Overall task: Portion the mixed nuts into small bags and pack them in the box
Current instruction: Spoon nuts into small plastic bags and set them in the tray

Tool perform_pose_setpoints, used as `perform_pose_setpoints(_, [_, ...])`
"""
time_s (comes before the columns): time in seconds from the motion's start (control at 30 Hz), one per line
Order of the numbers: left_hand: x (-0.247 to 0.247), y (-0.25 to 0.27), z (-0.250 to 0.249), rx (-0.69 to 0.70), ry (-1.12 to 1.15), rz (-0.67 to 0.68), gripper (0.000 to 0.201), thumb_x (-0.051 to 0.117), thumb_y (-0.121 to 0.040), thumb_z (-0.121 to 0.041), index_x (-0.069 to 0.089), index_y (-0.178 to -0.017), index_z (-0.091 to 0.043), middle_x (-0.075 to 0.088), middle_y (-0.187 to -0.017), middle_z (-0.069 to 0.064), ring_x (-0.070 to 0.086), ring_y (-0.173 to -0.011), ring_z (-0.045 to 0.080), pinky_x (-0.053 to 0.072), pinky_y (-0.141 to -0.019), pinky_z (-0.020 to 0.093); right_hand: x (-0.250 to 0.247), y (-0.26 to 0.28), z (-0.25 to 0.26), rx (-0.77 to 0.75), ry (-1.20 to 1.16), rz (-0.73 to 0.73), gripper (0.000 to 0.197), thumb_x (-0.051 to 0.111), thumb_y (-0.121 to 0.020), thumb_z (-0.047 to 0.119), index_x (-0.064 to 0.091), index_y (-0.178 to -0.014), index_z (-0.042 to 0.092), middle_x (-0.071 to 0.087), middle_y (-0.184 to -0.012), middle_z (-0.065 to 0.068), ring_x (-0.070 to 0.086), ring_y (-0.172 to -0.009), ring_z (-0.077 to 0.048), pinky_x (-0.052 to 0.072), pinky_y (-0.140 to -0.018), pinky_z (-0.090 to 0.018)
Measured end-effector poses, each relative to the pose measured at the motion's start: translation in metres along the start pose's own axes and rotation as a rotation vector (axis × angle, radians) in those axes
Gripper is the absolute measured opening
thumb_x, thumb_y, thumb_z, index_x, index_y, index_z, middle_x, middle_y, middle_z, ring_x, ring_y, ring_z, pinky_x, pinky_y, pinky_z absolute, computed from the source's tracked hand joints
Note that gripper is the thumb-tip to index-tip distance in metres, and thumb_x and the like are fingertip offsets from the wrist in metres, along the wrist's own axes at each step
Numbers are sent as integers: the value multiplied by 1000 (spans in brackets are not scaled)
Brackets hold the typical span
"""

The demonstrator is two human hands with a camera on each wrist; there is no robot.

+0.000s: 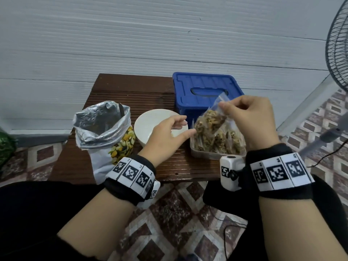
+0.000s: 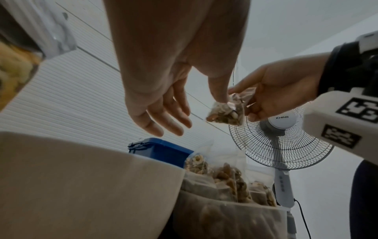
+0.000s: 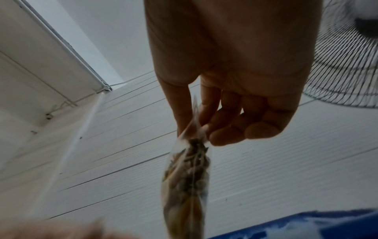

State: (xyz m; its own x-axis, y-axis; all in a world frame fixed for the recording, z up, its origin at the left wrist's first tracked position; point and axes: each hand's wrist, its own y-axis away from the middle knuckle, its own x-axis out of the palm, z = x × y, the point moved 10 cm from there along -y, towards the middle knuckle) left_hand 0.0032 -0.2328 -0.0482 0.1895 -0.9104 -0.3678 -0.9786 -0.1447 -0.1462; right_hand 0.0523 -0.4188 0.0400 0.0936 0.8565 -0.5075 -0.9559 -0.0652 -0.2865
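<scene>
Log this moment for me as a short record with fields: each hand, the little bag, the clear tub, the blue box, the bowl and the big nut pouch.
right hand: pinches the top of the small bag; grip is thumb and fingertips
left hand: fingers relaxed, thumb tip at the bag's lower corner
small bag: clear, holds nuts, hangs above the clear tub
clear tub: holds several filled bags
blue box: lid on, behind the tub
white bowl: inside looks bare where visible
nut pouch: silver, top open, left of the bowl

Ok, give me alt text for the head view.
The right hand pinches a small clear bag of nuts above a clear tub of filled bags; the open left hand reaches toward it. Behind: white bowl, foil nut pouch, closed blue box.
</scene>
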Motion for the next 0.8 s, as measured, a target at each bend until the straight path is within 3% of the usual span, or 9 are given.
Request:
perform_pose_setpoints(0.17, [-7, -2, 12, -57, -36, -35, 40, 61, -92, -29, 53, -130, -18, 60, -112, -10, 55, -110, 5, 41, -99, 21, -40, -8, -12, 34, 96, -182, 30, 68, -84, 28, 58, -56, 24, 55, -54, 9, 48, -49, 3, 37, -59, -20])
perform_pose_setpoints(0.33, [-6, -2, 18, -81, -51, -31, 40, 58, -94, -28, 53, -132, -17, 60, -113, -10, 54, -109, 4, 38, -97, 17, -50, -9, -25, 88, 279, -229, 22, 65, -85, 26, 64, -68, 12, 59, -64, -2, 57, -70, -19, 39, -67, -26])
perform_pose_setpoints(0.43, [-6, -2, 22, -93, -51, -32, 39, 58, -94, -28, 54, -131, -16, 60, -114, -9, 55, -110, 4, 38, -96, 16, -40, -12, -37, 126, 342, -195, 27, 64, -87, 26, 67, -72, 3, 58, -62, -3, 55, -69, -20, 37, -65, -26])
perform_pose_setpoints(0.57, [-3, -1, 25, -107, -53, -22, 36, 58, -94, -27, 54, -129, -19, 60, -114, -8, 55, -108, 4, 37, -94, 15, -17, -13, -55, 152, 395, -127, 38, 62, -90, 25, 65, -66, -4, 62, -64, -16, 56, -64, -26, 41, -60, -29])
perform_pose_setpoints(0.7, [-2, -1, 28, -127, -63, -12, 36, 57, -94, -27, 53, -129, -19, 59, -115, -8, 54, -108, 4, 36, -94, 17, 3, -10, -77, 209, 463, -38, 39, 60, -91, 26, 61, -61, 1, 57, -62, -11, 56, -65, -29, 38, -61, -28])
perform_pose_setpoints(0.8, [-4, -1, 30, -136, -68, -15, 35, 57, -94, -29, 53, -128, -21, 60, -115, -9, 54, -109, 4, 39, -99, 22, -2, -9, -77, 209, 496, -67, 41, 59, -92, 26, 55, -55, 7, 52, -56, -7, 52, -60, -26, 36, -61, -27])
